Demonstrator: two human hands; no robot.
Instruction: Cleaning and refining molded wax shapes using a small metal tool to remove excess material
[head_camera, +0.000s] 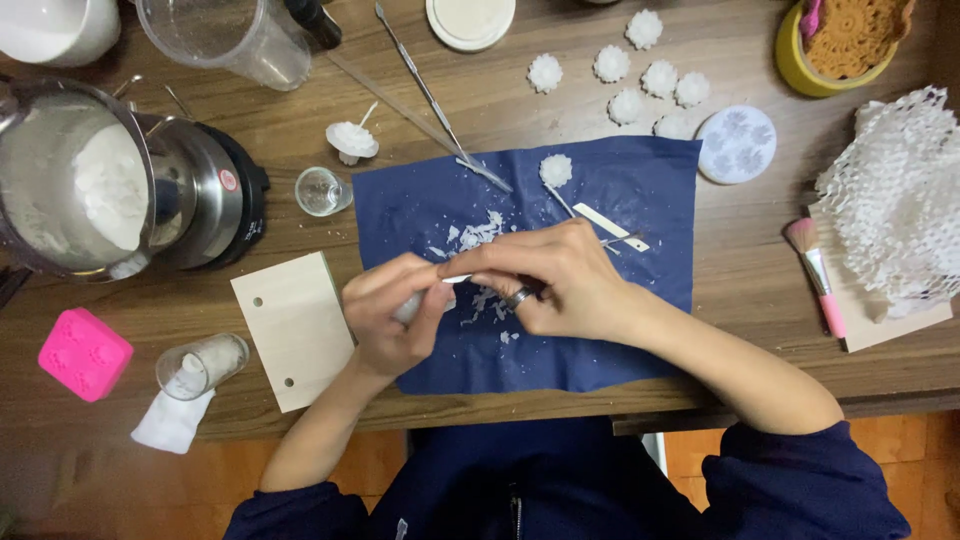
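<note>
While pinching a white wax piece (412, 305), both hands' fingers (480, 262) mid-cloth (640, 180), edges clear.

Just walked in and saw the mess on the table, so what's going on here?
A person works over a dark blue sheet on a wooden table. The left hand grips a small white piece while the right hand holds a thin white tool against it. White shavings lie on the sheet, and small white flower shapes sit beyond it.
</note>
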